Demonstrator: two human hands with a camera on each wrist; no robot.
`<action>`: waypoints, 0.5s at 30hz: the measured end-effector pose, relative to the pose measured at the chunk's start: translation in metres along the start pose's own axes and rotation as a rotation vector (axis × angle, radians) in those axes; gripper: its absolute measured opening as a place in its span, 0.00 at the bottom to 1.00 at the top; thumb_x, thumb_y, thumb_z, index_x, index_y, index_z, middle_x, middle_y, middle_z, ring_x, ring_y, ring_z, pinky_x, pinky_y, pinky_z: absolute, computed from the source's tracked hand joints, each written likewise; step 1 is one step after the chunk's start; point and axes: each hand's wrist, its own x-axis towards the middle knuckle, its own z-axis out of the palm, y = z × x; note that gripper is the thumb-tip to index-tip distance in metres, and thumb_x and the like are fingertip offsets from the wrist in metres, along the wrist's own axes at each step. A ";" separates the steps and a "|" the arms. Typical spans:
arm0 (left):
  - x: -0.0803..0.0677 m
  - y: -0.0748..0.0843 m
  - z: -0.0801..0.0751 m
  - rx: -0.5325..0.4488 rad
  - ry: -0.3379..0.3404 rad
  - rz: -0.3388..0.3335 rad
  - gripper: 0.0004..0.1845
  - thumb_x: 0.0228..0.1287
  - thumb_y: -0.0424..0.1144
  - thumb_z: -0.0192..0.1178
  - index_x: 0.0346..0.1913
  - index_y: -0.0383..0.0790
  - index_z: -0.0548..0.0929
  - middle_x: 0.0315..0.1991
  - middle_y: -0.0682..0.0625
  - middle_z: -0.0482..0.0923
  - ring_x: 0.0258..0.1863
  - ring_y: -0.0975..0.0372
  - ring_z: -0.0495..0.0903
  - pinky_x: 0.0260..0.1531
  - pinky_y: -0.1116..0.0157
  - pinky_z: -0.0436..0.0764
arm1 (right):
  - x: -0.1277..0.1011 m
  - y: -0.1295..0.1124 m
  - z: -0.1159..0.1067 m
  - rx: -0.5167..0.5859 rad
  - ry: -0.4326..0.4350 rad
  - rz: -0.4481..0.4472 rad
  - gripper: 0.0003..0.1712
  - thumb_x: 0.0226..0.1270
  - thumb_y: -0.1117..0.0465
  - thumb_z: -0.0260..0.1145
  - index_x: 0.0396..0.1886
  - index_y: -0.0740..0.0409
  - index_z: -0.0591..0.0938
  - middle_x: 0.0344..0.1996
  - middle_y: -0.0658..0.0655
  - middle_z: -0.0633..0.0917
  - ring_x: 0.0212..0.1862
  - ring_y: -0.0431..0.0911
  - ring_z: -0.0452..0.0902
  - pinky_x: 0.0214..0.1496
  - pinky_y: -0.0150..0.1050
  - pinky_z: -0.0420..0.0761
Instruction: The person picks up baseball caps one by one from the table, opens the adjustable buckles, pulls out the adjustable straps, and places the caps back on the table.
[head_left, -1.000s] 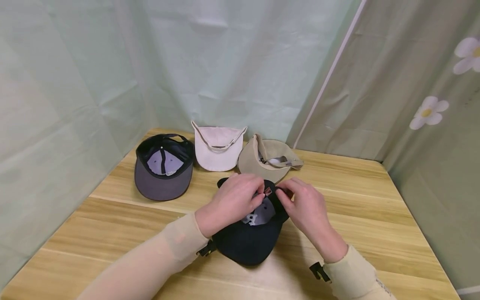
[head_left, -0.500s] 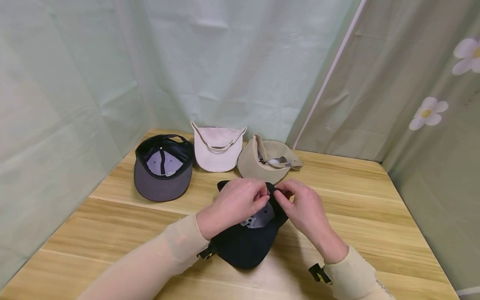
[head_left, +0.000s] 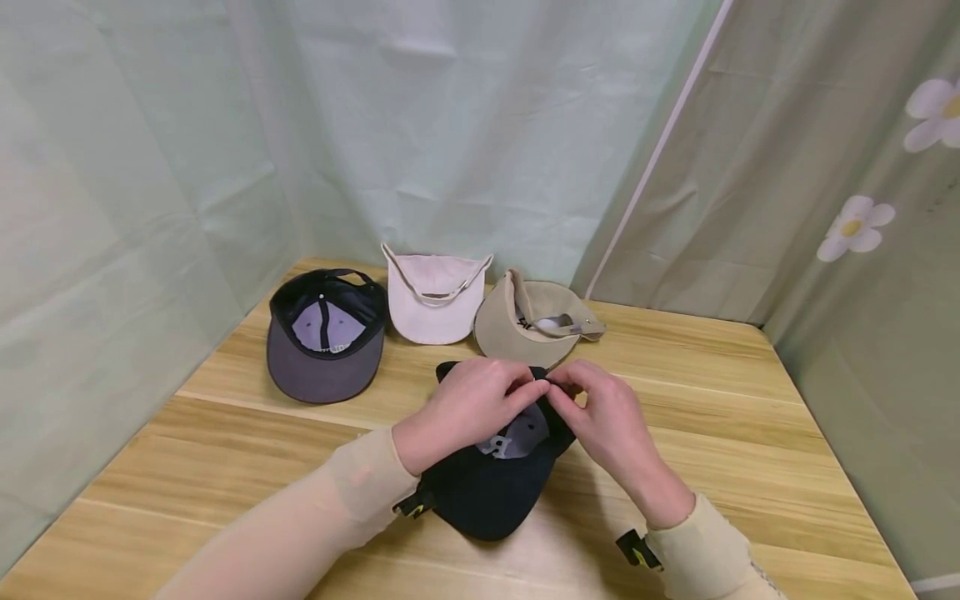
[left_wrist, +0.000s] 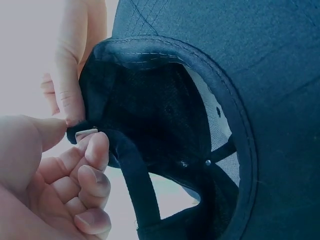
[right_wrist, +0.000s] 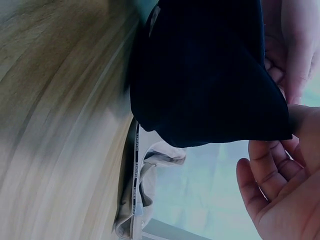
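A black baseball cap (head_left: 487,492) lies upside down on the table, brim toward me, its grey lining and a pale letter showing inside. At its back edge my left hand (head_left: 480,404) pinches the adjustment strap (left_wrist: 137,175) by a small metal buckle (left_wrist: 86,134), thumb and forefinger on either side. My right hand (head_left: 607,412) pinches the cap's back edge close beside, its fingertips almost meeting the left ones. From the right wrist view the dark outside of the crown (right_wrist: 200,75) hides part of the left hand.
Behind stand a dark grey cap (head_left: 326,371), a white cap (head_left: 435,321) and a beige cap (head_left: 510,337), all upturned in a row on the wooden table (head_left: 247,483). Pale curtains (head_left: 465,125) enclose the back and sides.
My left hand's fingertips have shifted right along the strap to meet the right hand's. The black cap has tipped slightly toward me; the other caps have not moved.
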 end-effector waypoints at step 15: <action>0.002 -0.003 -0.004 -0.071 -0.072 -0.012 0.09 0.84 0.43 0.63 0.43 0.48 0.90 0.24 0.60 0.77 0.25 0.65 0.76 0.30 0.63 0.75 | 0.000 0.005 -0.001 0.008 0.020 -0.063 0.07 0.70 0.64 0.81 0.43 0.51 0.92 0.37 0.45 0.89 0.39 0.41 0.84 0.40 0.43 0.82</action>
